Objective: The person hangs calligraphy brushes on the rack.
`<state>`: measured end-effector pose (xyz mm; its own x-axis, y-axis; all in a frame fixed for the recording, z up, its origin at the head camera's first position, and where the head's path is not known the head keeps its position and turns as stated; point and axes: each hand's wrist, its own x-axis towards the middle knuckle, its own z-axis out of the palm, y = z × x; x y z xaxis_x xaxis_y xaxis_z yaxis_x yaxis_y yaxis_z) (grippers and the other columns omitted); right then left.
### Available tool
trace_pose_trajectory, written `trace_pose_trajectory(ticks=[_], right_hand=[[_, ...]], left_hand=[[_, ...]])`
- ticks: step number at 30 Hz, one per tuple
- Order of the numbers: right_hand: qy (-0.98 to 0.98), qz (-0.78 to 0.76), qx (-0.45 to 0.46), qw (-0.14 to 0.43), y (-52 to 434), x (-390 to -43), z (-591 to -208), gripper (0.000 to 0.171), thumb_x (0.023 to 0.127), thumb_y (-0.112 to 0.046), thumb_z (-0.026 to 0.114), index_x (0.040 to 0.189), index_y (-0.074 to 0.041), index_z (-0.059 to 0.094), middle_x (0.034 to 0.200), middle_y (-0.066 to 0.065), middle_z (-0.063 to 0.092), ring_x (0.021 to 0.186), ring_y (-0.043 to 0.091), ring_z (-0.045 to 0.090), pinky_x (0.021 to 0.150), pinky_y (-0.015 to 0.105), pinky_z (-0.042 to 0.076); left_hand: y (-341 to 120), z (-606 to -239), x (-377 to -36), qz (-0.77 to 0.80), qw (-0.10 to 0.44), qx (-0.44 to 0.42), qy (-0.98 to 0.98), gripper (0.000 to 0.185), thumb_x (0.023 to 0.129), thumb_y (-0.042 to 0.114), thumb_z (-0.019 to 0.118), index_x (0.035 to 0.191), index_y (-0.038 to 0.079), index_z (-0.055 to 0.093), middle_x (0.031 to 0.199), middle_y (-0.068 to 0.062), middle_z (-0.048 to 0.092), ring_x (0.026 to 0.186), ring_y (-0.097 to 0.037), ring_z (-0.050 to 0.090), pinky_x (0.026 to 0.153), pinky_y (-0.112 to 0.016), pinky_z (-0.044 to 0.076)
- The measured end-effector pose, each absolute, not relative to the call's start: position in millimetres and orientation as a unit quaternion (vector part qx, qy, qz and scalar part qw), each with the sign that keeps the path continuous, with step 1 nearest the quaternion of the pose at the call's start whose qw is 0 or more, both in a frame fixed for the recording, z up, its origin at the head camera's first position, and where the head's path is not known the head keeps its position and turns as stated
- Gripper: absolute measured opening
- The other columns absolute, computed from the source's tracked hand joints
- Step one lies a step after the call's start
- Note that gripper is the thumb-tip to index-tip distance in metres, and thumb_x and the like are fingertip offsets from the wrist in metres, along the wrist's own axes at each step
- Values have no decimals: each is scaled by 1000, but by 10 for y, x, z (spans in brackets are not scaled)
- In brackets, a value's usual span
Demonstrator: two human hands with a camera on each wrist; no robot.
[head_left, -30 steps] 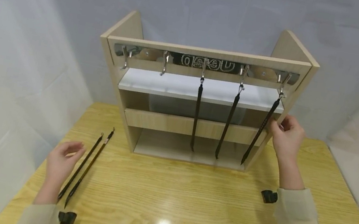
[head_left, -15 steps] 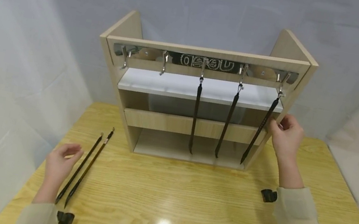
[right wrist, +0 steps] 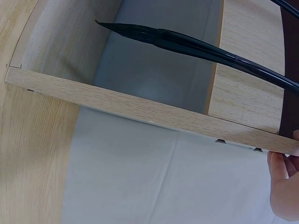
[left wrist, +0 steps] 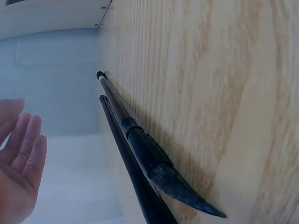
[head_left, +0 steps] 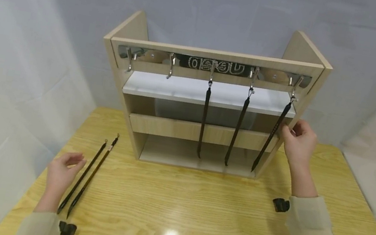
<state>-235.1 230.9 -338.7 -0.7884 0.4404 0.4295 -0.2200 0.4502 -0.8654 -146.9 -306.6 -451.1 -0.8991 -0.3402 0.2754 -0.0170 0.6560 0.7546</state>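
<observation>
— Three brushes hang from the hooks; your right hand (head_left: pixel 298 143) pinches the rightmost brush (head_left: pixel 270 137) against the rack's (head_left: pixel 204 133) side edge.

— And your left hand (head_left: pixel 61 175)?

— Fingers relaxed, holding nothing, just beside two brushes (head_left: pixel 87 177) lying on the table (head_left: pixel 194 211); bare wood between both hands.

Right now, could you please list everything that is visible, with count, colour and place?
wooden rack: 1, light wood, at the table's far side
hooks: 5, silver, along the rack's top rail
hanging brushes: 3, black, on the middle and right hooks
loose brushes: 2, black, lying on the table at front left
table: 1, yellow wood grain
left hand: open, beside the loose brushes
right hand: fingers curled at the rightmost hanging brush
</observation>
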Motion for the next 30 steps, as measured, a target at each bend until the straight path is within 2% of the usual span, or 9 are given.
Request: trace_pose_trajectory(ticks=[6,9,13,15,17,20,23,27,30], right_hand=[[-790,517,-67,322,2308,-2355,-3391,20,78,-4,58,92,9,60,80,7,60,75,3,56,67,11,45],[-789,518,-64,324,2309,-2357,-3394,20,77,-4,58,92,9,60,80,8,60,73,-1,55,67,11,46],[-791,516,-62,323,2312,-2352,-3396,20,78,-4,58,93,9,60,82,10,61,74,0,56,68,12,46],[-793,513,-61,323,2314,-2348,-3396,21,78,-5,58,93,9,61,82,12,61,75,1,56,68,12,46],[-794,511,-61,324,2314,-2346,-3395,21,78,-5,58,93,9,61,82,13,61,74,0,55,68,11,46],[-792,514,-59,324,2315,-2347,-3396,21,78,-5,58,92,10,61,82,13,60,72,-2,54,67,11,46],[-791,516,-58,324,2315,-2350,-3401,21,78,-5,58,92,10,60,82,13,60,71,-4,52,67,11,45],[-791,515,-57,326,2316,-2355,-3408,20,77,-5,58,92,10,60,80,11,59,70,-4,52,67,10,45],[-790,515,-58,328,2314,-2359,-3411,20,77,-4,58,91,10,61,77,7,58,70,-4,52,66,10,45]], left_hand=[[-3055,-4516,-1466,-385,199,110,-895,24,81,7,61,101,-6,59,95,-21,62,81,-21,59,59,-4,41],[-3066,-4533,-1476,-374,186,117,-901,24,82,9,61,103,-5,59,97,-21,61,78,-10,57,60,-3,40],[-3079,-4547,-1488,-371,176,124,-903,25,82,9,61,103,-5,59,98,-21,61,69,14,44,59,-2,39],[-3082,-4552,-1488,-371,176,125,-903,25,82,7,62,102,-6,60,97,-21,62,67,17,42,59,-2,38],[-3088,-4562,-1488,-366,180,120,-905,24,81,6,62,101,-7,60,95,-22,62,68,11,48,58,-3,39],[-3107,-4588,-1488,-356,178,112,-911,24,80,4,63,101,-8,60,93,-23,62,73,-10,58,57,-6,41],[-3129,-4617,-1486,-350,169,105,-915,25,80,3,62,102,-9,58,93,-24,61,81,-29,59,58,-15,47],[-3148,-4632,-1479,-350,147,108,-919,28,82,5,60,105,-9,57,97,-24,60,85,-33,58,62,-25,50],[-3166,-4646,-1482,-355,131,113,-919,29,82,7,60,107,-9,56,99,-24,59,86,-33,57,61,-25,50]])
